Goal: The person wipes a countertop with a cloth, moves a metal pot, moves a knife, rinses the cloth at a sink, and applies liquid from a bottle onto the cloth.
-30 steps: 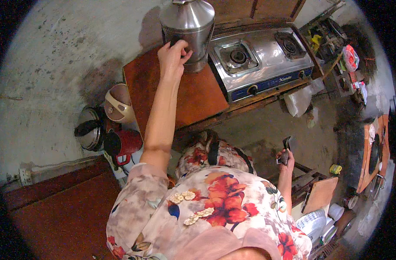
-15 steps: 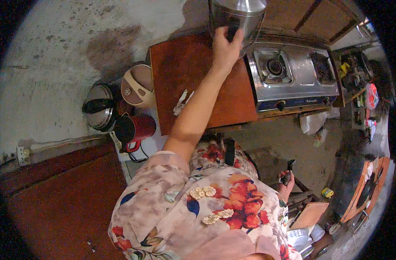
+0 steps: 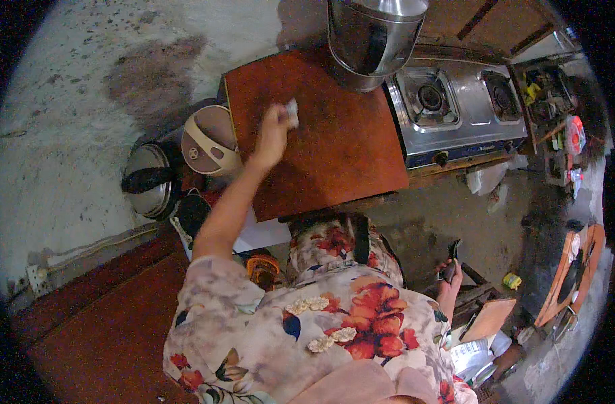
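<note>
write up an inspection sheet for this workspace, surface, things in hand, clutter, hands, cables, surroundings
Surface: brown tabletop, with a metal canister at its far right corner, next to the gas stove.
Handled things: small pale item, blurred; dark object, kind unclear.
Clutter: beige appliance and lidded pot, left of the tabletop.
Hands: left hand holds the pale item over the tabletop; right hand holds the dark object.
Cables: pale cable along the wall, near a socket.
Surroundings: wall stained; wooden board and yellow item at lower right.
</note>
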The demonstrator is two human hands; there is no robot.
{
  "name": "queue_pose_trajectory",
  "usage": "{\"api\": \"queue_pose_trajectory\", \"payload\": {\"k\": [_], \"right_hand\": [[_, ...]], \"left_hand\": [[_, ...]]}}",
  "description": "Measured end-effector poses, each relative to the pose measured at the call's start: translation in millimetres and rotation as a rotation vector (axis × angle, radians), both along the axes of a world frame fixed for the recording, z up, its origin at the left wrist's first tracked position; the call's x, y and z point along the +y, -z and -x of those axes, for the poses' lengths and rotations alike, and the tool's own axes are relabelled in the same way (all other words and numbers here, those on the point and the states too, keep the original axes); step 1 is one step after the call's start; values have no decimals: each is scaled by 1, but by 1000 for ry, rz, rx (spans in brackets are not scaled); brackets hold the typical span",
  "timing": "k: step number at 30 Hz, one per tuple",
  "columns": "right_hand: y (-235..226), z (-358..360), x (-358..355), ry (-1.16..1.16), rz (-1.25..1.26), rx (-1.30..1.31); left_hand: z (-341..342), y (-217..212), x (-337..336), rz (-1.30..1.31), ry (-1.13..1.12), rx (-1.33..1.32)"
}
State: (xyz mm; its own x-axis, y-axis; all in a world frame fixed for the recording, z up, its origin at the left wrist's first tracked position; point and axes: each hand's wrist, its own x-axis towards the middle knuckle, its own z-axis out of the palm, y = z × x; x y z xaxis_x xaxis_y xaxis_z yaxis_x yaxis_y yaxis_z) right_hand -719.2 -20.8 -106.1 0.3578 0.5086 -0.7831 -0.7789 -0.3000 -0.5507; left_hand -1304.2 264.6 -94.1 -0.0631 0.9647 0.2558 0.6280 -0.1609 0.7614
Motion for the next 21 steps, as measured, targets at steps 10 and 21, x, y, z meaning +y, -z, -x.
{"api": "queue_pose_trajectory", "payload": {"k": [10, 21], "right_hand": [[-15, 10, -23, 69, 45, -19], [-16, 22, -37, 152, 16, 34]], "left_hand": [[-55, 56, 129, 95, 28, -281], [-52, 35, 169, -162, -82, 375]]}}
